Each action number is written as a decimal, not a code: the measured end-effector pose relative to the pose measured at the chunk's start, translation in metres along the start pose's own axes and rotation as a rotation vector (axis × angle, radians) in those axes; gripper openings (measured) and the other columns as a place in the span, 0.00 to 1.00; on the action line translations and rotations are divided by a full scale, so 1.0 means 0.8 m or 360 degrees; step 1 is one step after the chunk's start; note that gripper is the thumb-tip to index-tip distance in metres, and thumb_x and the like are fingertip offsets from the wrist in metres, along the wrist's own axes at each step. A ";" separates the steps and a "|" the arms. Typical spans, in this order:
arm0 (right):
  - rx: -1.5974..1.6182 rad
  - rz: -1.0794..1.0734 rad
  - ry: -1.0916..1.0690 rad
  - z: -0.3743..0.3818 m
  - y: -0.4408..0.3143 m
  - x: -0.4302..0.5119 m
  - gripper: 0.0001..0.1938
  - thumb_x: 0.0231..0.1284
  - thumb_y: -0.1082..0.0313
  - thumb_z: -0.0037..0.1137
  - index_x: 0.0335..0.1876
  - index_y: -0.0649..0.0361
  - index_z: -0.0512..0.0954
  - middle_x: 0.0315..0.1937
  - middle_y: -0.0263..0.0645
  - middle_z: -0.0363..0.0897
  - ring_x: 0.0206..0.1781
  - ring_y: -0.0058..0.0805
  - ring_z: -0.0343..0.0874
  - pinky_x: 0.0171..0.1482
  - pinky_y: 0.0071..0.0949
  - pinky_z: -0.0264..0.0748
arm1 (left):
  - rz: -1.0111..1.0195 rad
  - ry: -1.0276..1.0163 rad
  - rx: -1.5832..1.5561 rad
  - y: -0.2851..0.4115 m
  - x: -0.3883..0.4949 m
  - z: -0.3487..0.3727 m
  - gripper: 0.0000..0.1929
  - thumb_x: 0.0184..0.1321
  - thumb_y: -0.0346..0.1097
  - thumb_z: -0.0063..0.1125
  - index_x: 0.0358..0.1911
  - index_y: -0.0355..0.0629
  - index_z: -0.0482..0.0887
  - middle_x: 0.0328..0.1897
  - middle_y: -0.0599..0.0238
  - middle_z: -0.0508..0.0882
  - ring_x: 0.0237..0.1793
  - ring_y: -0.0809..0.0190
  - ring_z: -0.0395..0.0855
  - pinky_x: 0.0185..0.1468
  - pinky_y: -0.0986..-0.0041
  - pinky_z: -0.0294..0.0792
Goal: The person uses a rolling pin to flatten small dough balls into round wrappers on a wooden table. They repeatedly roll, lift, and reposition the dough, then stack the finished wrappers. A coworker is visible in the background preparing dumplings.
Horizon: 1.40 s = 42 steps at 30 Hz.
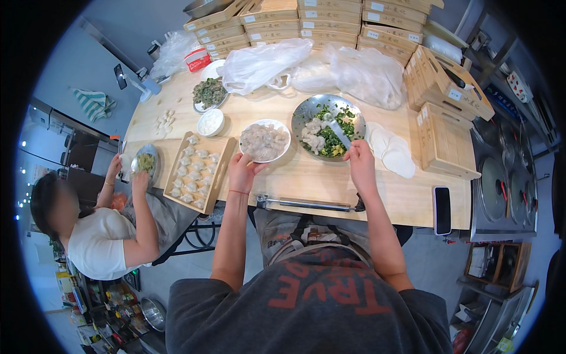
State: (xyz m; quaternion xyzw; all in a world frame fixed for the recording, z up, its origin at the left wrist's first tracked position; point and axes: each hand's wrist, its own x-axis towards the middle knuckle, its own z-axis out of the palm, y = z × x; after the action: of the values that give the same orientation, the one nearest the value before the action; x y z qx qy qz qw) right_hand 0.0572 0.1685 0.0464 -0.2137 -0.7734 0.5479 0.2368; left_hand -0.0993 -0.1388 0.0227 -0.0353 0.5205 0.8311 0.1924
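Note:
My left hand (242, 170) grips the near rim of a white bowl (280, 155) of peeled raw shrimp (264, 140). In my right hand (360, 161) is the handle of a light-coloured spatula or spoon (339, 132), its head in a wide steel bowl (311, 106). That bowl holds chopped greens (330, 141) with a pale clump of shrimp (312, 136) on its left side. Just right of it, round dumpling wrappers (393, 152) lie fanned on the wooden table (305, 188). Left of the shrimp bowl stands a wooden tray (219, 177) with rows of folded dumplings (194, 175).
A co-worker (101, 230) sits at the left with a wrapper and a dish of green filling (145, 163). Plastic bags (265, 64) and stacked wooden boxes (329, 26) line the back. A phone (441, 210) lies near the front right edge, beside pot lids (493, 194).

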 end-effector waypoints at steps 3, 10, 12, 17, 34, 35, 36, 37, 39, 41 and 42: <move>0.0184 0.0258 0.0008 -0.017 0.013 0.010 0.05 0.77 0.72 0.46 0.49 0.62 0.73 0.29 0.36 0.80 0.32 0.24 0.75 0.38 0.29 0.72 | -0.0057 0.0098 0.0050 -0.019 0.025 -0.010 0.16 0.71 0.29 0.52 0.55 0.23 0.78 0.57 0.43 0.84 0.53 0.44 0.89 0.50 0.57 0.89; 0.0665 0.0609 -0.0066 -0.066 0.017 0.003 0.04 0.75 0.70 0.52 0.48 0.61 0.73 0.28 0.27 0.72 0.31 0.16 0.66 0.33 0.21 0.62 | -0.0008 0.0128 -0.0178 -0.043 0.055 -0.010 0.16 0.69 0.29 0.54 0.53 0.21 0.75 0.53 0.43 0.84 0.52 0.47 0.88 0.54 0.58 0.86; 0.0568 0.0637 -0.0054 -0.070 0.014 0.000 0.06 0.74 0.68 0.55 0.48 0.60 0.73 0.29 0.27 0.73 0.31 0.15 0.66 0.33 0.22 0.62 | 0.0081 0.0203 -0.0233 -0.048 0.048 -0.005 0.17 0.69 0.30 0.56 0.55 0.22 0.74 0.51 0.47 0.84 0.51 0.51 0.87 0.54 0.60 0.84; 0.0234 0.0565 -0.0038 -0.063 0.013 -0.001 0.11 0.73 0.65 0.61 0.50 0.61 0.73 0.32 0.30 0.77 0.32 0.15 0.66 0.33 0.25 0.63 | 0.0419 0.0516 0.0811 -0.081 0.000 0.035 0.17 0.69 0.31 0.59 0.57 0.30 0.74 0.49 0.57 0.79 0.45 0.61 0.82 0.50 0.68 0.82; -0.0954 0.0131 -0.0096 -0.046 0.061 0.046 0.14 0.81 0.54 0.45 0.52 0.60 0.70 0.48 0.51 0.86 0.50 0.56 0.84 0.51 0.52 0.76 | -0.0057 0.0001 0.0172 -0.138 0.037 0.155 0.11 0.66 0.21 0.49 0.51 0.35 0.72 0.45 0.58 0.78 0.39 0.58 0.86 0.38 0.64 0.88; -0.0994 0.0109 -0.0110 -0.043 0.063 0.046 0.14 0.80 0.55 0.46 0.51 0.59 0.70 0.47 0.51 0.85 0.50 0.56 0.84 0.50 0.53 0.76 | -0.0051 0.0010 0.0159 -0.140 0.038 0.154 0.11 0.66 0.21 0.49 0.50 0.35 0.72 0.45 0.58 0.78 0.39 0.58 0.86 0.37 0.64 0.88; -0.1024 0.0073 -0.0115 -0.042 0.065 0.044 0.13 0.80 0.56 0.46 0.50 0.59 0.70 0.46 0.51 0.85 0.50 0.56 0.84 0.50 0.53 0.76 | -0.0048 0.0020 0.0148 -0.141 0.039 0.152 0.11 0.66 0.21 0.50 0.50 0.35 0.72 0.45 0.58 0.78 0.39 0.58 0.86 0.37 0.64 0.88; -0.1065 0.0061 -0.0119 -0.043 0.067 0.040 0.12 0.79 0.57 0.47 0.49 0.59 0.70 0.46 0.51 0.84 0.50 0.56 0.83 0.50 0.53 0.75 | -0.0030 0.0024 0.0149 -0.142 0.040 0.150 0.10 0.66 0.22 0.50 0.50 0.35 0.72 0.45 0.58 0.78 0.39 0.58 0.86 0.37 0.65 0.88; -0.1127 -0.0070 -0.0095 -0.051 0.070 0.025 0.11 0.78 0.59 0.49 0.49 0.60 0.70 0.44 0.52 0.83 0.50 0.56 0.83 0.49 0.54 0.75 | -0.0005 0.0032 0.0160 -0.142 0.041 0.146 0.10 0.66 0.22 0.50 0.49 0.35 0.73 0.45 0.58 0.78 0.38 0.59 0.86 0.36 0.65 0.88; -0.1182 -0.0039 -0.0113 -0.068 0.071 0.005 0.11 0.78 0.60 0.50 0.48 0.60 0.70 0.44 0.53 0.83 0.50 0.57 0.82 0.48 0.55 0.75 | -0.0021 0.0009 0.0191 -0.138 0.040 0.141 0.10 0.66 0.22 0.50 0.49 0.35 0.73 0.45 0.58 0.78 0.39 0.59 0.86 0.36 0.65 0.88; -0.1203 0.0041 -0.0145 -0.082 0.071 -0.007 0.11 0.78 0.60 0.50 0.48 0.61 0.70 0.44 0.53 0.84 0.50 0.58 0.83 0.48 0.54 0.75 | -0.0020 0.0013 0.0213 -0.136 0.039 0.140 0.09 0.66 0.22 0.50 0.49 0.35 0.73 0.46 0.58 0.78 0.39 0.59 0.86 0.36 0.66 0.88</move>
State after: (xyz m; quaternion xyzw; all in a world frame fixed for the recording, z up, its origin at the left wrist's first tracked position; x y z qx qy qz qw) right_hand 0.1053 0.2317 0.0106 -0.2711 -0.9279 0.2357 0.0999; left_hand -0.0734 0.0105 -0.0272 -0.0291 0.5754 0.7931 0.1975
